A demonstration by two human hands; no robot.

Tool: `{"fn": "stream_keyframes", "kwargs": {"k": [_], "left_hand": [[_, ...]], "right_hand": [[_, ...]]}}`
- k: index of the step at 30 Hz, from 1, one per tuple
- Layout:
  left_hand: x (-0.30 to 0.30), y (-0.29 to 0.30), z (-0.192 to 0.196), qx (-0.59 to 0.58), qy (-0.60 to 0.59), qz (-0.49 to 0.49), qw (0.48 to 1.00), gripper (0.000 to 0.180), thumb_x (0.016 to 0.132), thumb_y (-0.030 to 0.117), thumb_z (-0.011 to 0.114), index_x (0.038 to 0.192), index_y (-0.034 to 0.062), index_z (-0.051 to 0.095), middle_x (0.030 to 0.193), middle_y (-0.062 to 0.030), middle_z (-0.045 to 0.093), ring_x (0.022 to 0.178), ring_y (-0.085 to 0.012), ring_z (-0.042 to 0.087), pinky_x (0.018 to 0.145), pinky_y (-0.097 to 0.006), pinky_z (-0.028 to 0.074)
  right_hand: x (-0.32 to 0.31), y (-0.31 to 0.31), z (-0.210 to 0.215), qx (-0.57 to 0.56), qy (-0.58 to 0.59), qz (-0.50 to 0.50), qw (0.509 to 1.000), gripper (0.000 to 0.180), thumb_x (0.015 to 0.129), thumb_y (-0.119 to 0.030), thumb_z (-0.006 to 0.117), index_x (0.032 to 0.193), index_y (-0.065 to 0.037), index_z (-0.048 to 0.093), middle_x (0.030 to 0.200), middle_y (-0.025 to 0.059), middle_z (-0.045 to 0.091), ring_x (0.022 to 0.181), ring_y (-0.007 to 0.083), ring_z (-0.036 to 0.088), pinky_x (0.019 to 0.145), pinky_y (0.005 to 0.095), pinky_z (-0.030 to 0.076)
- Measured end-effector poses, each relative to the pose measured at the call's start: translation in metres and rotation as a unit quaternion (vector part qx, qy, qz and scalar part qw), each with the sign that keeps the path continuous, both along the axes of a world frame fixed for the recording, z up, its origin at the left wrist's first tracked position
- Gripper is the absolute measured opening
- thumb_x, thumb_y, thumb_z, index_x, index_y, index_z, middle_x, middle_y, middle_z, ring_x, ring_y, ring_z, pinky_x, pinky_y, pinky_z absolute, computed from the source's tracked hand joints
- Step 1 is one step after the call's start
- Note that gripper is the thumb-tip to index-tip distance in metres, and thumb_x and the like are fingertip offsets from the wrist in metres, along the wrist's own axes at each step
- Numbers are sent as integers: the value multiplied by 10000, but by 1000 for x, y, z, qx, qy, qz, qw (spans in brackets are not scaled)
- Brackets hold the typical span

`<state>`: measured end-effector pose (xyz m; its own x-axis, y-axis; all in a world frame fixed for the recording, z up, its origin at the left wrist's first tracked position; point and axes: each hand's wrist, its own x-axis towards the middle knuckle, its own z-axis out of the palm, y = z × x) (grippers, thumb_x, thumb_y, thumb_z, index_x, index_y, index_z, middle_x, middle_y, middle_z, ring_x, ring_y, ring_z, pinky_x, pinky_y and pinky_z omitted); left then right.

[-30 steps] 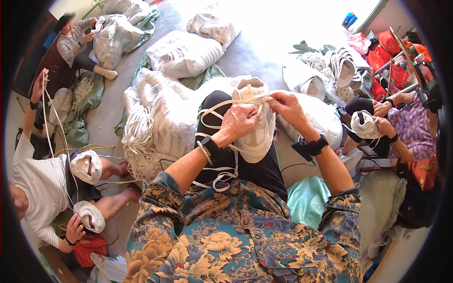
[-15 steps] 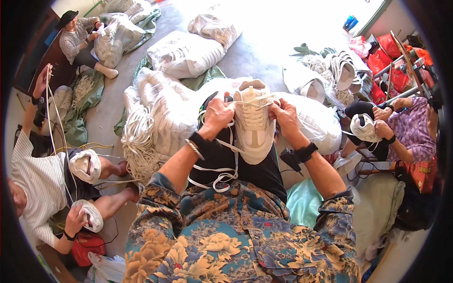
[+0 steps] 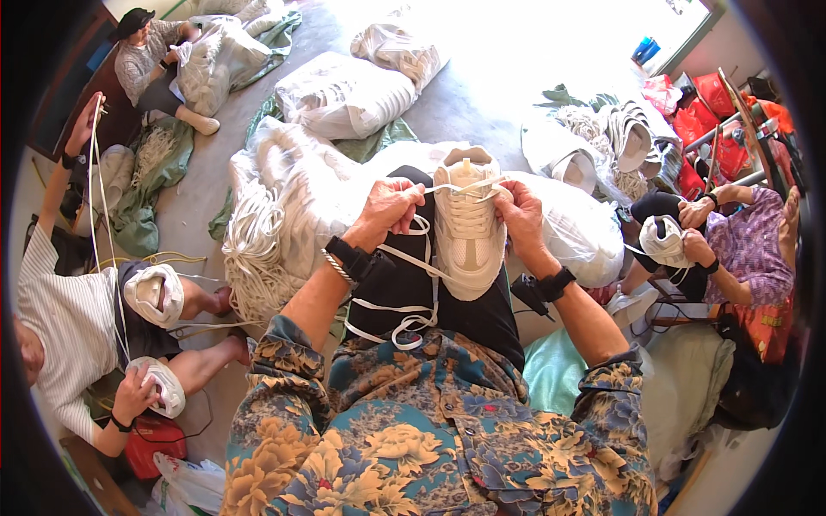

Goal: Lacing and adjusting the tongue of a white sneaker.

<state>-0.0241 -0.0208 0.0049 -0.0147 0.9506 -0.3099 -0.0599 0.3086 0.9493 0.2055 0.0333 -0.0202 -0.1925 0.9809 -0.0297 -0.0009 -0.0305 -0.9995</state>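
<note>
A cream sneaker (image 3: 471, 236) rests on my lap, toe pointing toward me, with white laces crossed down its front. My left hand (image 3: 390, 208), left of the shoe's opening, pinches one stretch of the white shoelace (image 3: 445, 187) and holds it taut. At the right side of the shoe my right hand (image 3: 519, 213) is closed in a pinch near the upper eyelets, on the lace there. A long loose part of the lace (image 3: 391, 311) runs from the left hand past the toe and loops over my dark trousers.
Clear bags of shoe parts (image 3: 344, 95) and a bundle of white laces (image 3: 255, 232) lie ahead and left. A co-worker at left (image 3: 73, 331) stretches laces from a shoe. Another at right (image 3: 753, 245) handles a white shoe. Red bags (image 3: 710, 129) are piled at the far right.
My left hand has moved slightly left and down, away from the shoe, drawing the lace tighter across its top. My right hand stays at the shoe's right side.
</note>
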Motion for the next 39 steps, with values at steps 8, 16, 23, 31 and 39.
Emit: {"fn": "stream_keyframes", "kwargs": {"k": [8,16,23,31,39], "left_hand": [[4,-1,2,-11,23,-9,1000,262,869,234,585,681,52,574,496,23,503,352,-55,446,321,-175,307],[-55,2,-5,-15,-143,214,966,143,768,45,578,628,43,550,451,-11,450,300,-126,420,277,-243,303],[-38,-6,10,21,-243,132,961,292,763,-18,574,1032,1,464,618,-71,545,447,-149,514,394,-251,402],[14,41,-6,169,-82,138,972,377,756,-77,487,1132,-53,483,842,-124,627,741,-187,628,632,-259,510],[19,29,-19,253,288,55,922,156,691,80,545,761,13,667,681,-189,625,639,-304,625,621,-360,482]], "right_hand": [[5,1,-2,65,-66,33,995,130,828,-107,593,906,-3,603,729,-32,564,659,32,470,580,194,415],[2,-2,-2,-21,-8,24,999,211,861,-152,582,1000,6,597,739,-34,573,646,17,465,563,178,395],[28,14,17,-203,149,89,964,23,861,-91,574,873,-71,571,714,-34,540,582,49,475,543,186,412],[158,56,101,-147,295,82,941,127,927,-192,483,897,-72,510,714,-15,445,678,102,467,595,230,395],[281,32,102,-134,286,-204,927,186,940,-203,436,887,-55,536,764,31,528,741,164,527,676,303,449]]}}
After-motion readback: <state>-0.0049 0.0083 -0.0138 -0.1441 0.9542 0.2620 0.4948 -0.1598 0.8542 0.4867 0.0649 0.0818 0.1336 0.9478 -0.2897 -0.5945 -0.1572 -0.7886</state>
